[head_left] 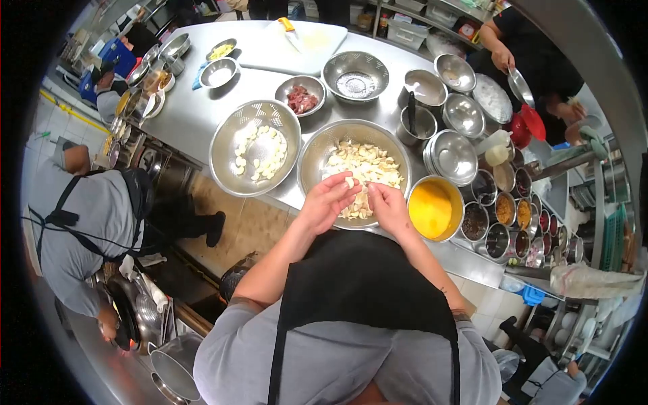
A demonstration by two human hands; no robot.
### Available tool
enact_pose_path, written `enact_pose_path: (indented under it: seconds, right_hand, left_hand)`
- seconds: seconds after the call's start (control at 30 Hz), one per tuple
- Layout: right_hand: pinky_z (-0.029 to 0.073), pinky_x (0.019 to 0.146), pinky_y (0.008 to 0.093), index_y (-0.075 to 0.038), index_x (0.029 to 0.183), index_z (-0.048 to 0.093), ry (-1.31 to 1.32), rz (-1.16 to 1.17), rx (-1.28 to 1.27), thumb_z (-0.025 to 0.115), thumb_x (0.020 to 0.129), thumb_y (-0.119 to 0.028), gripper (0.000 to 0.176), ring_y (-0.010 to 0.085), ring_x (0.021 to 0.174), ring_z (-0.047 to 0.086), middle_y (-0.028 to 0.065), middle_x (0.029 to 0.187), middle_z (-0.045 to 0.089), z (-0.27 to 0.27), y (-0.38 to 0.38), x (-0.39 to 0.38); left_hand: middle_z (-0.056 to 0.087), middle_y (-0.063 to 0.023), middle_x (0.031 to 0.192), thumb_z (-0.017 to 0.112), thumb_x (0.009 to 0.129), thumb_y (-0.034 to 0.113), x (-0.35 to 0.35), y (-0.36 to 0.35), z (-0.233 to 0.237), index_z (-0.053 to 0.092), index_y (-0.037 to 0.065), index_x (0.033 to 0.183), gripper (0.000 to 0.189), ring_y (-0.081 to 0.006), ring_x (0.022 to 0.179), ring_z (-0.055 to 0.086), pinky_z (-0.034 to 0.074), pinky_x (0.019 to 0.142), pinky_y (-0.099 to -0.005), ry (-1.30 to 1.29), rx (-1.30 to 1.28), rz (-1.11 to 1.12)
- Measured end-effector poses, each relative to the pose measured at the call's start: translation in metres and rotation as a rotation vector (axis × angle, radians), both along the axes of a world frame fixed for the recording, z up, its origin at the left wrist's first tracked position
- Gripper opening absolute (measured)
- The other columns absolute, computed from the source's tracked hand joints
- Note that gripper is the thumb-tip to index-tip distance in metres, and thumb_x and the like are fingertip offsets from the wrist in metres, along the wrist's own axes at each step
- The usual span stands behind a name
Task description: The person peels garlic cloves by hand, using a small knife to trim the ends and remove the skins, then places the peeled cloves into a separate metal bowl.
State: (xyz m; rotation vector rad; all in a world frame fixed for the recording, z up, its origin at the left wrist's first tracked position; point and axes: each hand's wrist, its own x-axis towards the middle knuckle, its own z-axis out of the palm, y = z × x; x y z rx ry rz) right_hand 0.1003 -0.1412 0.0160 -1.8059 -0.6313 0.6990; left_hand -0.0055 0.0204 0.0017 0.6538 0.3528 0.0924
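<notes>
My left hand (327,202) is over the near side of a large perforated metal bowl (310,156), pinching a pale garlic clove (349,181) between its fingertips. Close beside it, my right hand (389,209) has its fingers pressed together near the clove; whatever may be in that pinch is too small to make out. Below both hands, the bowl holds a heap of garlic cloves (364,162) with papery skins among them. To the left, a metal colander (223,152) contains smooth, peeled-looking cloves (270,150) spread in a loose ring.
A pot of yellow liquid (433,209) stands right of my hands. Behind are a bowl of raw meat (302,99), an empty colander (356,75) and a knife (290,34) on a white cutting board (256,54). Several co-workers stand around; one (94,209) is at the left.
</notes>
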Motion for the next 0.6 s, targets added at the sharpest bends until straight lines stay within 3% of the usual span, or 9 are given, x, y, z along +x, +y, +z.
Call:
enact_pose_path:
  seconds: [0.3, 0.4, 0.5, 0.6]
  right_hand:
    - [0.045, 0.061, 0.0219, -0.003, 0.131, 0.056, 0.062, -0.073, 0.061, 0.051, 0.098, -0.015, 0.035, 0.0052, 0.062, 0.054, 0.0013, 0.067, 0.059, 0.013, 0.001, -0.009]
    - [0.039, 0.051, 0.0200, -0.009, 0.138, 0.050, 0.058, -0.078, 0.112, 0.051, 0.099, -0.014, 0.039, 0.0033, 0.053, 0.046, -0.0003, 0.066, 0.058, 0.004, 0.000, -0.007]
    - [0.043, 0.059, 0.0213, -0.004, 0.138, 0.049, 0.149, -0.063, 0.149, 0.051, 0.098, -0.013, 0.041, 0.0052, 0.060, 0.052, -0.0005, 0.066, 0.057, 0.009, 0.000, -0.010]
    - [0.041, 0.056, 0.0213, -0.004, 0.138, 0.046, 0.246, -0.042, 0.200, 0.052, 0.098, -0.012, 0.042, 0.0050, 0.059, 0.051, -0.0010, 0.066, 0.057, 0.012, 0.000, -0.010]
  left_hand:
    - [0.060, -0.0091, 0.119, 0.057, 0.095, 0.008, -0.003, 0.001, -0.009, 0.050, 0.003, 0.132, 0.038, -0.0150, 0.102, 0.060, 0.050, 0.086, -0.0264, -0.038, -0.038, -0.034]
    - [0.062, -0.0080, 0.115, 0.057, 0.095, 0.009, -0.003, 0.001, -0.012, 0.052, 0.003, 0.129, 0.035, -0.0145, 0.102, 0.061, 0.050, 0.085, -0.0262, -0.052, 0.009, -0.032]
    - [0.062, -0.0059, 0.111, 0.057, 0.095, 0.007, -0.003, 0.003, -0.007, 0.055, 0.004, 0.126, 0.031, -0.0133, 0.097, 0.060, 0.050, 0.083, -0.0260, -0.053, 0.042, -0.038]
    - [0.063, -0.0046, 0.106, 0.059, 0.094, 0.008, 0.000, 0.001, -0.006, 0.057, 0.005, 0.123, 0.029, -0.0118, 0.091, 0.060, 0.049, 0.079, -0.0241, -0.002, 0.104, -0.053]
